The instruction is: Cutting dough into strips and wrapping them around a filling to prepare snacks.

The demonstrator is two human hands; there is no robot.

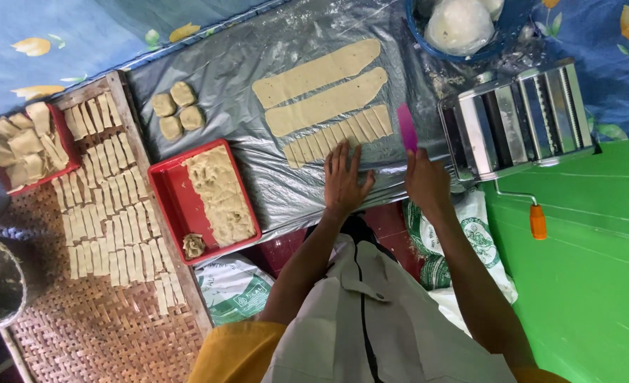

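Note:
My left hand [345,181] lies flat, fingers spread, on the grey plastic sheet [243,71], its fingertips touching a row of cut dough pieces [339,135]. My right hand [426,181] grips a pink plastic scraper [406,128] that stands at the right end of that row. Two long uncut dough strips [321,89] lie just beyond the cut row.
A red tray [169,198] of soft filling sits left of my hands, with three dough lumps [177,110] behind it. Several cut pieces fill a woven tray [101,312]. A metal pasta roller [516,117] stands at right. A blue bowl [428,46] holds dough.

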